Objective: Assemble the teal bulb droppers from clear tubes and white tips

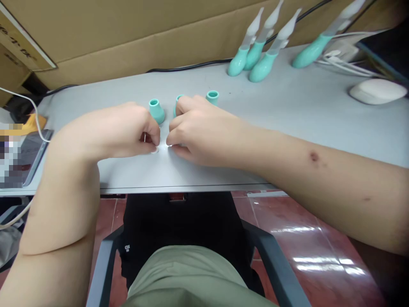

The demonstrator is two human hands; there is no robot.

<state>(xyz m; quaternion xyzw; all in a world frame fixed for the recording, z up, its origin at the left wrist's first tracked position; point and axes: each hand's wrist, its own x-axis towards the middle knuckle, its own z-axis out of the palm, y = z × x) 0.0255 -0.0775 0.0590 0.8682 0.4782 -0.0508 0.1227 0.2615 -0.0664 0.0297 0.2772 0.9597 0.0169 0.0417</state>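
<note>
Right now the left hand (128, 130) and the right hand (194, 132) are resting on the grey table (287, 115), knuckles up, with their fingertips meeting between them. Both hands are curling closed, and together they are pinching a small clear piece (161, 147) that is lying against the tabletop just below the fingertips; it is too small and too glary to tell its shape.

Just beyond the left hand's knuckles a teal bulb (156, 110) is standing upright with its open mouth up. A second teal bulb (178, 102) is peeking out from behind the right hand's fingers, partly hidden, and a third teal bulb (212, 97) is standing just past that hand.

Well beyond the right hand, four assembled teal droppers (260, 53) with clear tips are leaning toward the cardboard wall (128, 42). Far out to that hand's right a white mouse (377, 91) is sitting. Out past the left forearm a phone (24, 157) is lying at the table's edge.
</note>
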